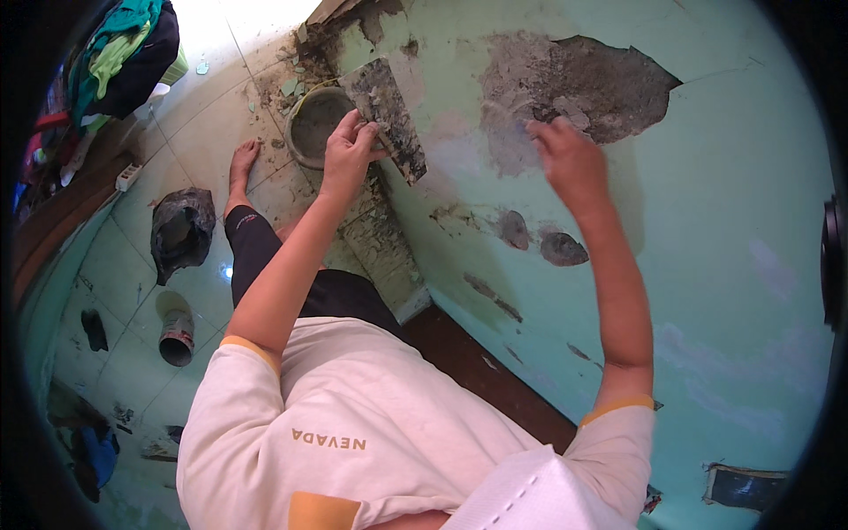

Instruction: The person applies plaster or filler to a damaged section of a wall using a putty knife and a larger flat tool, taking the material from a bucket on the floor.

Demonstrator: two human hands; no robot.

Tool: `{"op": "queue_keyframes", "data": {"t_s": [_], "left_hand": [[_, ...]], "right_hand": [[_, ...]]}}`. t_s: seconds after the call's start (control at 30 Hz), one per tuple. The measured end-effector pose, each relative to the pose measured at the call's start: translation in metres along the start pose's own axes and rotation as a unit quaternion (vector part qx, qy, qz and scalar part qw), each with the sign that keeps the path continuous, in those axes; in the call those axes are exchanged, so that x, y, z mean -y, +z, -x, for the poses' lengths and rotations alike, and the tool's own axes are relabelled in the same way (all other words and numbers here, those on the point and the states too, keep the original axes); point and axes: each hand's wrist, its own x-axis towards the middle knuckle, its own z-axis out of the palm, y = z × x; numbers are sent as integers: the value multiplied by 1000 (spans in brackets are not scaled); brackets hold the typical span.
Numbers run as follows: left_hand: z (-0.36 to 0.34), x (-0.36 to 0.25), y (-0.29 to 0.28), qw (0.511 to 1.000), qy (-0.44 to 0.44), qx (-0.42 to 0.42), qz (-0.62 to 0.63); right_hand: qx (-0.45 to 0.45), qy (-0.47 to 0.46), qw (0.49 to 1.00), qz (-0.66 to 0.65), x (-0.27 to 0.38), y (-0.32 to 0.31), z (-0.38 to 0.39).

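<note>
My left hand (347, 159) is closed on the edge of a flat rectangular board (402, 132) smeared with grey mortar, tilted beside the wall. Just left of the board, a round bucket (294, 152) of grey material stands on the floor. My right hand (572, 163) is raised to the green wall (707, 221), its fingers pinched at the lower edge of a rough grey patch (609, 84). Whatever those fingers may hold is hidden by the hand. Left of the fingers, the patch has a smoother, smeared area (508, 110).
Crumbled debris (380, 238) lies along the wall's foot. On the tiled floor at left are a black plastic bag (183, 231) and an open can (177, 340). Clothes (124, 62) are heaped at far left. Smaller damaged spots (563, 249) mark the wall.
</note>
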Motion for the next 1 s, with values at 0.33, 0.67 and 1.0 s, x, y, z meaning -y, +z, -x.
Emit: {"op": "queue_keyframes", "data": {"t_s": [0.33, 0.67, 1.0], "left_hand": [[9, -12, -11, 1000, 5, -27, -3], [4, -5, -12, 1000, 2, -11, -4], [6, -11, -13, 1000, 4, -12, 2]], "right_hand": [[-122, 89, 987, 53, -12, -29, -30], [-4, 48, 994, 96, 0, 33, -15], [-181, 63, 978, 79, -10, -15, -37]]}}
